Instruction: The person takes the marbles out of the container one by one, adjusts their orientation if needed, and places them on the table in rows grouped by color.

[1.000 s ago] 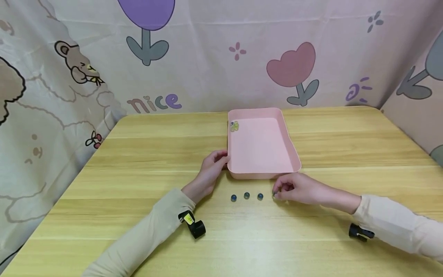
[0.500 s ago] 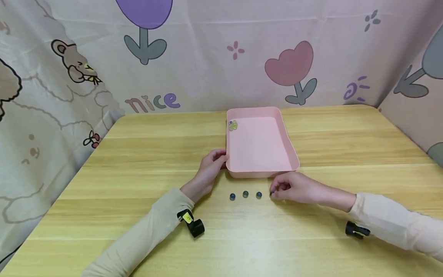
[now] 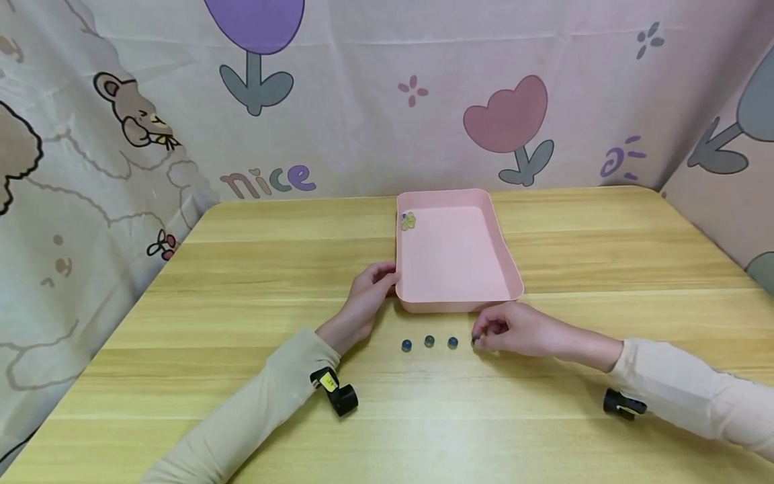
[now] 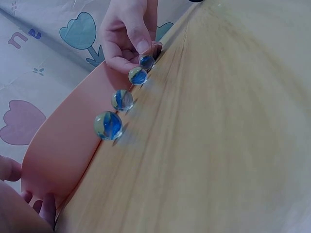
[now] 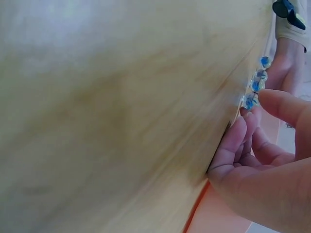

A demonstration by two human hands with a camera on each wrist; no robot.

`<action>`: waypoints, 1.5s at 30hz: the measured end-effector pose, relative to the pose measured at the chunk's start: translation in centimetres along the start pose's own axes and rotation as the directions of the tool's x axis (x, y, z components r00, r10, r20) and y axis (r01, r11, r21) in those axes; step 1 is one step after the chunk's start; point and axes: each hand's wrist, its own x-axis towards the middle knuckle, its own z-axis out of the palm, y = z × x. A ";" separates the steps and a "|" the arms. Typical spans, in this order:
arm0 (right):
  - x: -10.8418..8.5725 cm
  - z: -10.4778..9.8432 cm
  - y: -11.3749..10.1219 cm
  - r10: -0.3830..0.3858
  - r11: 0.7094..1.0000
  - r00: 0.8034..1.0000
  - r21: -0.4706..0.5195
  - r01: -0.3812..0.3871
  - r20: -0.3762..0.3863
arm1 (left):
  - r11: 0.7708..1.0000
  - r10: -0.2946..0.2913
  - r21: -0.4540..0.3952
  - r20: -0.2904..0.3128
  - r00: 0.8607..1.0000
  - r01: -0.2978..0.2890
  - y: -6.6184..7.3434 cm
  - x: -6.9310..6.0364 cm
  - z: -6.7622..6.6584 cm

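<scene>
One glass marble [image 4: 146,62] is pinched btw. thumb & fingertips of R hand [image 3: 517,328], just in front of pink tray [image 3: 453,255], nr. its R corner. L hand [image 3: 365,292] grips tray's L wall nr. front corner. Three more marbles [image 3: 429,341] sit in a row on wood counter [image 3: 423,417], L of R hand. Yellow-green cluster [image 3: 410,220] at tray's far L; patterned cloth [image 3: 363,101] behind.

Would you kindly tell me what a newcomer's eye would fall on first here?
Probably the pink tray toward the back of the wooden table, with the left hand touching its left side. Next would come the row of three glass marbles in front of it, and the right hand at the row's right end, pinching a fourth marble.
</scene>
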 end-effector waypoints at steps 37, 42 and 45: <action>-1.4 -1.7 0.7 0.052 0.997 0.998 0.057 -0.054 0.022 | 1.000 0.004 0.011 -0.010 1.000 -0.003 -0.2 -0.1 0.0; -1.8 -2.2 0.5 0.040 0.999 0.999 0.032 -0.041 0.024 | 1.000 0.007 0.013 -0.008 1.000 -0.007 -0.1 -0.1 0.1; -2.0 -2.8 0.0 0.045 0.999 0.999 -0.005 -0.045 0.002 | 1.000 0.011 0.008 -0.006 1.000 -0.011 -0.1 0.0 0.1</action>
